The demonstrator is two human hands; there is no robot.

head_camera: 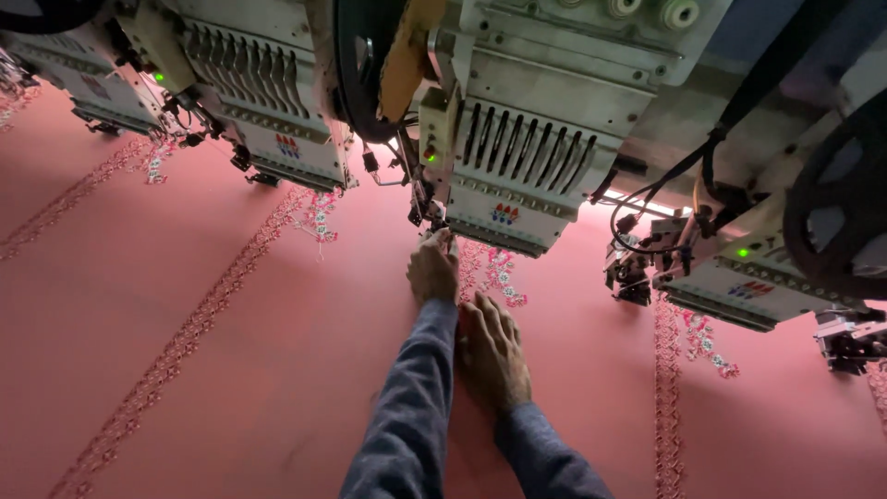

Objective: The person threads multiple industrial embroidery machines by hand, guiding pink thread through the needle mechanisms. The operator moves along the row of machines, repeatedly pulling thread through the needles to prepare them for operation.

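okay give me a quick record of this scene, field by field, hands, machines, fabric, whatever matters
Setting: pink fabric stretched under a row of embroidery heads
Left hand: reaching up at the needle area of the middle embroidery head
Right hand: resting flat on the fabric
Stitching: embroidered bands run along the fabric
Lights: green lamp lit on the middle head
Sleeves: grey-blue

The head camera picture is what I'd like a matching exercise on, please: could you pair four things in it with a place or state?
Things:
1. left hand
2. right hand
3. pink cloth
4. green light

Places or states:
A. lit on the machine head at the right
B. lying flat on the cloth, fingers spread
C. stretched under all the machine heads
D. reaching up to the needle area of the middle machine head

Pairs: 1-D, 2-B, 3-C, 4-A
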